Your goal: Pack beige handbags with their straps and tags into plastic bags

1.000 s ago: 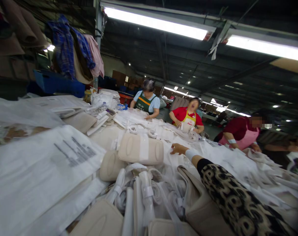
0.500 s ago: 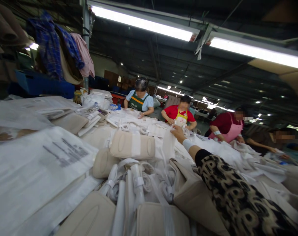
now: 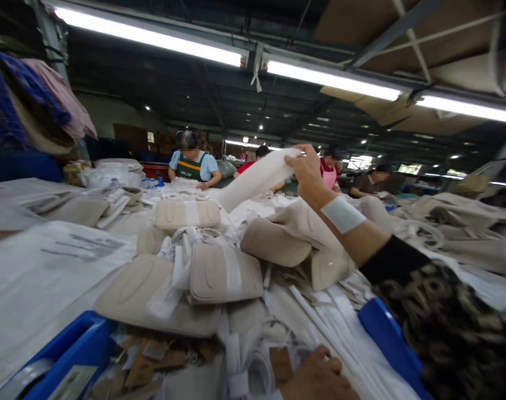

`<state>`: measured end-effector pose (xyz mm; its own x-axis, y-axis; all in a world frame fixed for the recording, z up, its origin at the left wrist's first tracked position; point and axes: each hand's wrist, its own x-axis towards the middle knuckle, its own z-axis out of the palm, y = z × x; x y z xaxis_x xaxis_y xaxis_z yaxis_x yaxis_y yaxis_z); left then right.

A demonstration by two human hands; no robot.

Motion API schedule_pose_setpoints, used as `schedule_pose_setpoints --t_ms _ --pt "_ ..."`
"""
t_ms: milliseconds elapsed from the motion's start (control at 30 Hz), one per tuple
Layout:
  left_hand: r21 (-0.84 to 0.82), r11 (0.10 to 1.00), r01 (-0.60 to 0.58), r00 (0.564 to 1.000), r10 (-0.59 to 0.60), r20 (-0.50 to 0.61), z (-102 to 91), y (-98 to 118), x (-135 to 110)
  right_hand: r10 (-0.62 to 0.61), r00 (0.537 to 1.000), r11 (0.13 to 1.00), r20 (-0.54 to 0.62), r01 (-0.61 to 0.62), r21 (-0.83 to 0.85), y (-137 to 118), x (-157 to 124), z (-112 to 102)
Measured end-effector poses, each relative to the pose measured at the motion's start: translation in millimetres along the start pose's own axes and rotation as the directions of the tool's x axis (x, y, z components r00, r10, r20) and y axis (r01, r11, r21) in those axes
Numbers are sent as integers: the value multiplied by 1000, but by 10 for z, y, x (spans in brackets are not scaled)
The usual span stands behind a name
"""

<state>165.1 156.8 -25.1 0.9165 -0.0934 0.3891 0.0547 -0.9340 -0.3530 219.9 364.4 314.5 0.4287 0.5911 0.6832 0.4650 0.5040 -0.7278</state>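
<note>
My right hand (image 3: 305, 166) is raised ahead of me, thumb and fingers pinched on one end of a long white wrapping sheet (image 3: 257, 176). The sheet slopes down leftward to the pile. At the bottom edge, my left hand (image 3: 317, 375) has curled fingers; what lies under them is hidden. Beside it are a brown card tag (image 3: 280, 364) and coiled white-wrapped straps (image 3: 257, 366). A beige bag (image 3: 226, 272) with a white band round it lies in the middle, and another banded beige bag (image 3: 169, 215) sits behind it. A folded beige piece (image 3: 273, 241) lies below my raised hand.
A blue tape dispenser (image 3: 82, 339) stands front left, beside loose brown tags (image 3: 153, 355). Another blue object (image 3: 388, 333) is partly under my right sleeve. Printed white plastic bags (image 3: 69, 261) cover the left. Several co-workers, including one in a green apron (image 3: 190, 164), work across the table.
My right hand has lifted, drawing the white sheet up out of the pile. The view has swung right and down, bringing my left hand, the tape dispenser and the tags into sight.
</note>
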Motion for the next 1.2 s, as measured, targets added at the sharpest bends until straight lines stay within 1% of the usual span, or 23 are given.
schedule_pose_setpoints --t_ms 33,67,100,133,200,267,367,433,500,567,633,667,700,733,767,800,833,867,900,967,1033,1100,1200 --pt "-64 998 -7 1000 7 7 -6 -11 20 44 999 999 -7 -43 29 -8 -320 -302" --pt "-168 982 87 996 -83 30 -33 -21 34 90 996 994 -4 -90 57 10 -652 -604" --pt "-230 965 129 991 -119 57 -76 -28 41 137 991 987 -2 -136 82 47 -987 -901" --pt "-259 954 152 987 -134 87 -128 -29 43 186 982 978 -12 -184 101 99 -1314 -1189" --pt "-278 948 155 986 -131 101 -234 -22 39 299 952 949 -70 -289 125 230 -1906 -1721" --pt "-270 952 147 987 -122 108 -318 -7 40 398 906 915 -144 -381 134 383 -2383 -2172" --pt "-240 960 141 985 -112 130 -388 9 66 498 832 867 -244 -485 116 626 -2861 -2673" --pt "-219 966 140 983 -108 150 -414 11 91 533 796 841 -286 -535 78 771 -3054 -2906" --pt "-204 969 141 979 -106 173 -435 9 115 555 773 814 -308 -580 11 873 -3189 -3083" --pt "-195 970 142 975 -103 197 -454 4 135 568 764 783 -305 -616 -85 901 -3303 -3214" --pt "-193 971 141 970 -96 224 -467 2 151 565 776 764 -280 -620 -179 834 -3411 -3295" --pt "-192 971 143 966 -95 239 -468 3 158 543 799 763 -260 -598 -245 767 -3460 -3313" --pt "-189 971 148 963 -97 253 -465 6 165 497 835 758 -235 -550 -351 686 -3502 -3313" --pt "-185 970 155 958 -103 266 -458 10 171 433 879 731 -199 -472 -493 600 -3531 -3296" --pt "-182 969 165 954 -111 278 -449 17 178 362 922 665 -138 -359 -655 519 -3544 -3262" --pt "-179 968 177 950 -120 288 -439 23 186 304 951 564 -51 -223 -795 454 -3540 -3214" --pt "-179 966 187 946 -129 297 -431 29 194 272 961 456 49 -84 -886 413 -3521 -3154" --pt "-182 964 197 943 -135 305 -427 34 204 269 952 379 144 32 -925 403 -3490 -3087" --pt "-187 961 205 940 -140 311 -428 37 214 282 934 357 220 111 -928 423 -3452 -3016" --pt "-207 954 218 936 -144 321 -447 38 232 321 885 385 337 203 -900 543 -3379 -2876" --pt "-235 944 231 934 -147 326 -488 38 238 357 843 412 402 244 -878 719 -3337 -2757" --pt "-267 930 251 933 -158 324 -540 43 228 392 812 422 433 259 -869 885 -3326 -2670" --pt "-318 904 285 932 -183 314 -620 60 199 420 799 444 431 233 -865 1024 -3310 -2603"
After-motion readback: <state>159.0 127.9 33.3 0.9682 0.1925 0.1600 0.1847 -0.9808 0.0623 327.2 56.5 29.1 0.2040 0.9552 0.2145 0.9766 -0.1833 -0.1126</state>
